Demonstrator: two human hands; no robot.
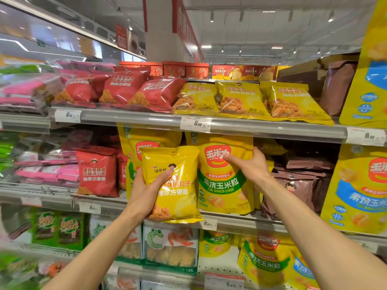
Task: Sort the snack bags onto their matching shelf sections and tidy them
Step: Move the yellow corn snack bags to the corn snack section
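My left hand (146, 191) grips a small yellow snack bag (178, 197) by its left edge and holds it upright in front of the middle shelf. My right hand (249, 166) holds the upper right side of a tall yellow baked corn bag (222, 185) that stands on the middle shelf, thumb across its red logo. Several matching small yellow bags (240, 99) lie in a row on the upper shelf, right of the red snack bags (125, 88). A red bag (97, 170) stands on the middle shelf at the left.
The upper shelf rail (146, 118) carries price tags. Brown bags (297, 185) fill the middle shelf to the right. Large yellow and blue bags (358, 189) hang at the far right. Green and white packs (169, 248) sit on the lower shelf. Pink packs (48, 172) lie at the left.
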